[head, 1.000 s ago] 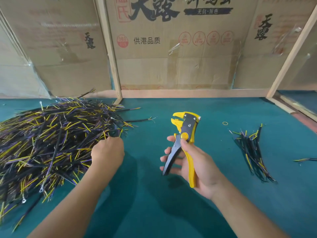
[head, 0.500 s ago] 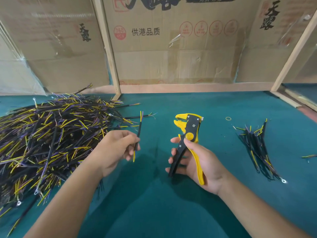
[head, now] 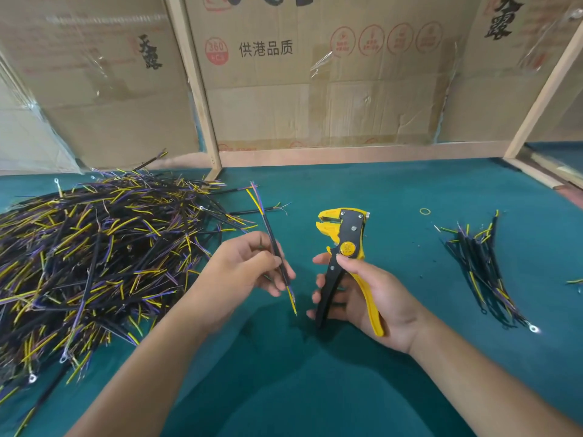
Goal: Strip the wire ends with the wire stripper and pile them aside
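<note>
My left hand (head: 249,272) pinches one short black wire (head: 273,241) with yellow and purple cores showing at both ends; it stands nearly upright above the green table (head: 315,389). My right hand (head: 369,298) grips the yellow and black wire stripper (head: 345,244), jaws up and pointing left, handles spread. The wire and the stripper are a short gap apart. A large heap of the same wires (head: 94,257) covers the table's left side. A small pile of wires (head: 482,266) lies at the right.
Cardboard sheets (head: 315,89) in a wooden frame (head: 198,89) wall off the back of the table. A small yellow rubber band (head: 425,211) lies behind the stripper. A stray wire end (head: 574,281) lies at the right edge.
My left hand has left the big heap with one wire pinched in it and brought it toward the middle, close to the stripper. My right hand has kept the stripper almost still.
</note>
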`<state>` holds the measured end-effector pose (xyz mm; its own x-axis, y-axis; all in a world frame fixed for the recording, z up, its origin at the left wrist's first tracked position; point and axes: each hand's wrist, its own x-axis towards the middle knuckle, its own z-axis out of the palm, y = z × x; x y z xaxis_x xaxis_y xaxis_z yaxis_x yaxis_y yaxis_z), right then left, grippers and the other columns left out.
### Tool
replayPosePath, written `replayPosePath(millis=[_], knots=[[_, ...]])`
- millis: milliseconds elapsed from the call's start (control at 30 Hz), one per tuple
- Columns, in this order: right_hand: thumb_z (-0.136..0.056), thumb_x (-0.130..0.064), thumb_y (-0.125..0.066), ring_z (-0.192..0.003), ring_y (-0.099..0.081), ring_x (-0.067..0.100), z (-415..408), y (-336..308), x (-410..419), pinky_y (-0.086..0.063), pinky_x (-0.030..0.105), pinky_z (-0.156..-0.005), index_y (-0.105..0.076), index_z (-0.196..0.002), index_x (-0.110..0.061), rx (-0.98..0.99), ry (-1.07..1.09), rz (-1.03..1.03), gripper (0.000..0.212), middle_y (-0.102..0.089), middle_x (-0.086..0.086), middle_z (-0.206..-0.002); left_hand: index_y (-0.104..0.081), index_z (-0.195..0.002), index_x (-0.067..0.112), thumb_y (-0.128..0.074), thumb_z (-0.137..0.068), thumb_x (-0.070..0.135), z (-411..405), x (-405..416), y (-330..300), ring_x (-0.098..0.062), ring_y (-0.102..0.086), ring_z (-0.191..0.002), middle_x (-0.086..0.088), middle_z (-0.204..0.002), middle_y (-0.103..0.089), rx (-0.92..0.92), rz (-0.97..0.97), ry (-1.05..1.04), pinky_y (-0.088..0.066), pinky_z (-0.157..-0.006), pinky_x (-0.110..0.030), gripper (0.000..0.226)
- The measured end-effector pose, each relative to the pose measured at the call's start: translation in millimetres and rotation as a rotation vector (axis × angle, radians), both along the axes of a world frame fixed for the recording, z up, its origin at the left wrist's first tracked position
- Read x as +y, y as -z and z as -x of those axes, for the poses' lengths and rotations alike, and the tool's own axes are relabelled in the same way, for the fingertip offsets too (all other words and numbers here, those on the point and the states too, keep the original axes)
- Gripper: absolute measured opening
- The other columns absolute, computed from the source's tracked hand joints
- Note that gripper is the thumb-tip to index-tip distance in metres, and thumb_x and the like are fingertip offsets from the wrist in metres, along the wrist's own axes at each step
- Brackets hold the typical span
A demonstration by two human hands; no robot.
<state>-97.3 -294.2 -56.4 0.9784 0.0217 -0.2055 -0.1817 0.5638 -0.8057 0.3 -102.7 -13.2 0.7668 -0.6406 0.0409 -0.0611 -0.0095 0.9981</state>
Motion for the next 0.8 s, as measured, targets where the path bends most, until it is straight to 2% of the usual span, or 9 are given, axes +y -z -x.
replayPosePath(millis=[33,133,300,400,500,667,800], knots=[[-0.093,-0.032,-0.058,-0.079,-0.063,0.033,-0.3,-0.1,-0.2,-0.054,0.059,-0.086,-0.066,-0.119,-0.006,0.0,-0.004,0.0,0.038,-0.058,0.017,-0.089,-0.055,-0.087,-0.002,-0.055,-0.087,0.001,1.9,-0.3,-0.7,-0.023,-0.061,-0.06,-0.019,-0.077,-0.07,-0.008,0.004,0.034,-0.053,-0.058,-0.026,0.003],[-0.092,-0.032,-0.058,-0.079,-0.063,0.033,-0.6,0.1,-0.7,-0.054,0.058,-0.086,-0.066,-0.119,-0.007,0.0,-0.014,0.0,0.037,-0.058,0.017,-0.089,-0.053,-0.088,-0.004,-0.059,-0.081,0.011,5.5,-1.2,-0.7,-0.023,-0.062,-0.06,-0.019,-0.073,-0.07,0.009,0.021,0.072,-0.054,-0.06,-0.025,0.017],[-0.093,-0.031,-0.059,-0.08,-0.062,0.034,0.7,-1.1,-0.5,-0.056,0.052,-0.079,-0.066,-0.118,-0.007,-0.013,-0.033,0.0,0.036,-0.058,0.017,-0.09,-0.053,-0.077,0.009,-0.07,-0.084,0.005,8.5,-3.2,0.2,-0.025,-0.063,-0.048,-0.02,-0.069,-0.068,0.039,0.041,0.037,-0.052,-0.052,-0.026,0.019],[-0.093,-0.031,-0.058,-0.08,-0.063,0.034,1.1,-1.9,-0.3,-0.057,0.047,-0.073,-0.066,-0.116,-0.007,-0.013,-0.034,0.003,0.035,-0.058,0.016,-0.089,-0.053,-0.076,0.011,-0.067,-0.088,0.0,7.9,-3.8,1.2,-0.025,-0.063,-0.047,-0.021,-0.069,-0.068,0.047,0.047,0.027,-0.053,-0.051,-0.027,0.022],[-0.092,-0.031,-0.058,-0.079,-0.063,0.033,1.3,-2.9,0.3,-0.057,0.047,-0.072,-0.066,-0.117,-0.007,-0.011,-0.036,0.005,0.035,-0.059,0.016,-0.088,-0.052,-0.077,0.01,-0.068,-0.08,0.009,9.0,-4.2,-0.1,-0.026,-0.063,-0.046,-0.021,-0.07,-0.068,0.061,0.053,0.033,-0.053,-0.051,-0.028,0.016],[-0.093,-0.03,-0.057,-0.078,-0.062,0.033,0.7,-2.8,0.7,-0.056,0.053,-0.08,-0.064,-0.119,-0.006,-0.009,-0.034,0.008,0.036,-0.058,0.016,-0.088,-0.052,-0.082,0.007,-0.066,-0.08,0.011,8.8,-4.3,0.3,-0.026,-0.064,-0.048,-0.019,-0.071,-0.068,0.066,0.063,0.048,-0.055,-0.053,-0.029,0.015],[-0.092,-0.03,-0.057,-0.078,-0.063,0.033,1.1,-3.2,0.7,-0.057,0.049,-0.075,-0.065,-0.118,-0.006,0.002,-0.034,0.007,0.036,-0.058,0.016,-0.088,-0.054,-0.092,0.007,-0.065,-0.081,0.01,7.1,-3.6,2.3,-0.025,-0.064,-0.05,-0.018,-0.07,-0.068,0.028,0.055,0.058,-0.055,-0.054,-0.029,0.016]])
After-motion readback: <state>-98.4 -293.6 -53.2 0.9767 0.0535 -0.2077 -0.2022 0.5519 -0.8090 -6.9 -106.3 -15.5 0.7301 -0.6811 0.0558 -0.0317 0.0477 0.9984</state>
